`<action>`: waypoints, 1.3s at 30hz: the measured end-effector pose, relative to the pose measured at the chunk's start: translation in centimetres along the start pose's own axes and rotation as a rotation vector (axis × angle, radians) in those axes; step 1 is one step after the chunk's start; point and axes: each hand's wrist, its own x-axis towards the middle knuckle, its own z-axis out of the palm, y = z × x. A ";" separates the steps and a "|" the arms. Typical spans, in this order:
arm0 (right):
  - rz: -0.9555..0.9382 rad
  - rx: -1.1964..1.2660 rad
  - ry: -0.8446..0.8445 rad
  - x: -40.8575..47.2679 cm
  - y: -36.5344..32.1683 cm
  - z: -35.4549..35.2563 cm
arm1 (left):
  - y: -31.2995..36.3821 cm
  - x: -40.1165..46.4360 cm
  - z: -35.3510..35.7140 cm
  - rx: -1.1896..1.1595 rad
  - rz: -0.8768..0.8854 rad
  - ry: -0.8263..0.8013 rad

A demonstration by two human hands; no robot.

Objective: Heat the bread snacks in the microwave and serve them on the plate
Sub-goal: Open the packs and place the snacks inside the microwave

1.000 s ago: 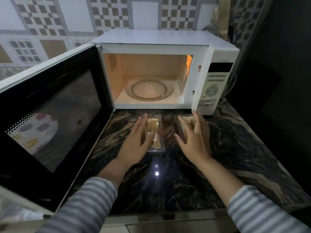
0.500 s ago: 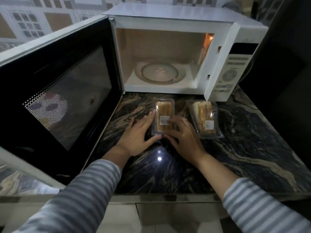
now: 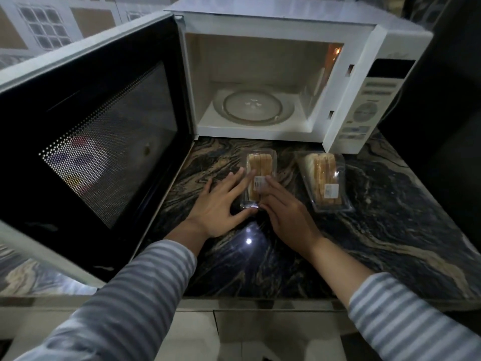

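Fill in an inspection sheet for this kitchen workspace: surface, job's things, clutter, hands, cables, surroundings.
Surface: dark marbled countertop, with a glare spot.
Job's things: microwave with door open, glass turntable bare; left snack pack and right snack pack lie sealed on the counter. No plate seen.
Clutter: nothing seen.
Hands: left hand and right hand touch the left pack with straight fingers.
Cables: nothing seen.
Surroundings: patterned wall tiles.

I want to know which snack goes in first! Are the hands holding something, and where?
Both hands are on the left snack pack: left hand at its left side, right hand on its near right end. It sits on the counter.
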 end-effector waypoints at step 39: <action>0.765 -0.011 -0.196 8.5 -2.4 -0.5 | 2.1 7.0 -10.5 -0.345 -0.008 0.138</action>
